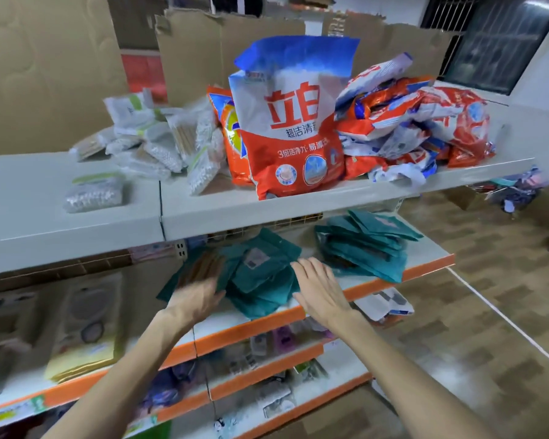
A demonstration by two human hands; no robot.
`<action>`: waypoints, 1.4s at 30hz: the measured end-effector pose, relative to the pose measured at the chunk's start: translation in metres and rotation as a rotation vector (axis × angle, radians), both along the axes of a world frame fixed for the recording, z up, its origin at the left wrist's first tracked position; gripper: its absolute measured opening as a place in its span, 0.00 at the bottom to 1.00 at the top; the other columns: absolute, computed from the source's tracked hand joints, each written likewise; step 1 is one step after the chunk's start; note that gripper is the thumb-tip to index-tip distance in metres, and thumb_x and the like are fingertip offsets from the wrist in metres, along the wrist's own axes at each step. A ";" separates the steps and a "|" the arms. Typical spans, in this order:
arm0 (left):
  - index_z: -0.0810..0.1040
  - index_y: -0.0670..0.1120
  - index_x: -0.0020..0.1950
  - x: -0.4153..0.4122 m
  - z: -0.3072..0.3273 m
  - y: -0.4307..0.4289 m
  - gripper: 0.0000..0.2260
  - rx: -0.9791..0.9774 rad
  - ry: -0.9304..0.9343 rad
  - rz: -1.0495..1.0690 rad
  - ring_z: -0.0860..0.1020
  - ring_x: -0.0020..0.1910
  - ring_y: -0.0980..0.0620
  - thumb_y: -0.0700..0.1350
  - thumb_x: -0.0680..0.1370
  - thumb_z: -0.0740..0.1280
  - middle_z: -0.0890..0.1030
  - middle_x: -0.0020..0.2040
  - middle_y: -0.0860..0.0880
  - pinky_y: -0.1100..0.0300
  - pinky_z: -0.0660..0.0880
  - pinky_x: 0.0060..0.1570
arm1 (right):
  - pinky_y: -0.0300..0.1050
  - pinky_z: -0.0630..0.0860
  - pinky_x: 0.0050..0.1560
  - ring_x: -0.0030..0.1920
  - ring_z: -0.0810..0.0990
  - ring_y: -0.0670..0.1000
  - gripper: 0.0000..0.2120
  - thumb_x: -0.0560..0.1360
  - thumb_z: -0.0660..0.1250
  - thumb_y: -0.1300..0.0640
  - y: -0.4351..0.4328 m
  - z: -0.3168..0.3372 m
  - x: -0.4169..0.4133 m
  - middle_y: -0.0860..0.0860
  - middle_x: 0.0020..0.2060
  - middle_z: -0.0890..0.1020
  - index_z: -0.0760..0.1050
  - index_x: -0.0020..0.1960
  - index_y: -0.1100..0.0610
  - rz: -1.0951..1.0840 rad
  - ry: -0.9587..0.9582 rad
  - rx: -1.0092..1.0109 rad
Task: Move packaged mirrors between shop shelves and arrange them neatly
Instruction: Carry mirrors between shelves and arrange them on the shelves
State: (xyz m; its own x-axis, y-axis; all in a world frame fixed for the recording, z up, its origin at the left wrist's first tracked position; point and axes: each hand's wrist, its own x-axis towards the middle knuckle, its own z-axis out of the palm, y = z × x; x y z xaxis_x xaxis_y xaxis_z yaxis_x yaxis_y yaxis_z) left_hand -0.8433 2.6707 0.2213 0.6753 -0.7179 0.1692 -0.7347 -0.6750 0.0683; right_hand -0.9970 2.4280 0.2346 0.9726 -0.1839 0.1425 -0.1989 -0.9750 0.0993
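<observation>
Left hand [200, 294] and right hand [319, 288] are hovering flat-fingered, gripping nothing, flanking the teal mirror packets [260, 274] at frame centre on the orange-edged shelf [260, 324]. I'm guessing light, stiff, slippery, breakable; I'm favouring pinching stack edges.

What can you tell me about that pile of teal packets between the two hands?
The teal packets are flat, matte-looking pouches; one shows a pale label. They lie overlapped and askew on the orange-edged shelf, some overhanging its front. The left hand, blurred, reaches flat over the pile's left side; the right hand, fingers straight, is at its right edge.
</observation>
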 end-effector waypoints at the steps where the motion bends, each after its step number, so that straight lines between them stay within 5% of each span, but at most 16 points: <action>1: 0.69 0.44 0.74 0.000 0.000 0.001 0.38 -0.014 0.000 0.010 0.73 0.68 0.42 0.53 0.67 0.77 0.71 0.72 0.43 0.46 0.73 0.61 | 0.53 0.67 0.69 0.69 0.67 0.56 0.31 0.74 0.71 0.51 -0.003 -0.002 0.007 0.54 0.68 0.72 0.65 0.73 0.58 0.016 0.004 0.004; 4: 0.65 0.48 0.75 0.003 -0.001 0.000 0.33 -0.103 0.032 0.058 0.74 0.67 0.43 0.57 0.71 0.65 0.71 0.72 0.44 0.44 0.74 0.57 | 0.53 0.68 0.66 0.66 0.70 0.57 0.28 0.74 0.70 0.50 -0.016 -0.007 0.029 0.55 0.64 0.75 0.67 0.70 0.58 0.056 0.019 0.018; 7: 0.58 0.50 0.76 0.012 0.000 -0.009 0.33 -0.122 0.101 0.134 0.68 0.71 0.43 0.62 0.73 0.52 0.66 0.74 0.46 0.42 0.69 0.64 | 0.51 0.75 0.56 0.59 0.76 0.58 0.30 0.65 0.77 0.51 -0.038 -0.006 0.049 0.56 0.56 0.80 0.74 0.63 0.59 0.099 0.021 -0.046; 9: 0.58 0.49 0.75 0.020 -0.004 -0.016 0.32 -0.105 0.110 0.148 0.68 0.70 0.42 0.63 0.75 0.53 0.67 0.73 0.44 0.42 0.70 0.63 | 0.50 0.76 0.48 0.52 0.76 0.56 0.31 0.56 0.80 0.55 -0.055 -0.009 0.062 0.55 0.50 0.80 0.77 0.57 0.59 0.139 0.001 -0.100; 13: 0.66 0.46 0.70 0.018 -0.018 -0.034 0.27 -0.150 0.102 0.223 0.77 0.61 0.38 0.58 0.75 0.58 0.75 0.66 0.40 0.44 0.77 0.55 | 0.51 0.76 0.49 0.54 0.78 0.60 0.31 0.56 0.78 0.61 -0.077 -0.032 0.076 0.58 0.53 0.80 0.76 0.59 0.63 0.187 -0.027 -0.090; 16: 0.62 0.48 0.76 0.017 -0.040 -0.051 0.28 -0.087 0.230 0.320 0.66 0.73 0.45 0.54 0.78 0.63 0.65 0.75 0.46 0.49 0.66 0.69 | 0.52 0.77 0.49 0.54 0.79 0.60 0.29 0.58 0.77 0.61 -0.082 -0.049 0.080 0.58 0.54 0.81 0.78 0.59 0.63 0.223 0.007 -0.072; 18: 0.57 0.52 0.77 0.025 -0.057 -0.059 0.32 -0.041 0.295 0.395 0.63 0.74 0.45 0.57 0.76 0.65 0.60 0.77 0.48 0.47 0.66 0.69 | 0.52 0.77 0.50 0.55 0.79 0.60 0.30 0.59 0.77 0.61 -0.087 -0.058 0.083 0.58 0.55 0.81 0.77 0.60 0.63 0.228 0.006 -0.039; 25: 0.56 0.50 0.77 0.046 -0.097 -0.072 0.31 0.040 0.282 0.597 0.67 0.71 0.40 0.53 0.78 0.64 0.62 0.76 0.44 0.42 0.72 0.60 | 0.51 0.68 0.62 0.64 0.70 0.59 0.23 0.77 0.66 0.53 -0.090 -0.082 0.106 0.57 0.64 0.73 0.66 0.69 0.60 0.111 0.024 0.140; 29: 0.63 0.47 0.74 0.053 -0.107 -0.071 0.23 0.052 0.172 0.612 0.76 0.62 0.41 0.44 0.79 0.63 0.73 0.69 0.42 0.44 0.78 0.52 | 0.51 0.70 0.57 0.58 0.73 0.59 0.18 0.81 0.58 0.46 -0.075 -0.089 0.117 0.58 0.56 0.79 0.72 0.61 0.60 -0.131 0.035 0.296; 35: 0.71 0.45 0.68 0.053 -0.081 -0.059 0.15 -0.078 0.065 0.510 0.82 0.49 0.40 0.42 0.81 0.59 0.82 0.56 0.42 0.46 0.78 0.45 | 0.51 0.77 0.51 0.51 0.78 0.60 0.26 0.81 0.53 0.40 -0.061 -0.096 0.131 0.58 0.41 0.83 0.77 0.44 0.60 -0.285 0.066 0.516; 42: 0.77 0.42 0.54 0.069 -0.030 -0.033 0.15 -0.445 0.119 0.509 0.81 0.38 0.39 0.52 0.79 0.59 0.82 0.41 0.40 0.50 0.78 0.39 | 0.52 0.72 0.58 0.63 0.74 0.64 0.28 0.81 0.54 0.38 -0.059 -0.093 0.141 0.60 0.57 0.81 0.77 0.58 0.61 -0.464 0.116 0.669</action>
State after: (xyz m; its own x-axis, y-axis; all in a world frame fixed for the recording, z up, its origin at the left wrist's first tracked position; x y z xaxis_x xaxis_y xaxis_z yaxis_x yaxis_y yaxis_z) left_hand -0.7743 2.6374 0.1916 0.9426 -0.1854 0.2778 -0.3034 -0.8232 0.4798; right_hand -0.8564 2.3691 0.1421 0.7788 -0.5812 -0.2361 -0.6202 -0.6567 -0.4291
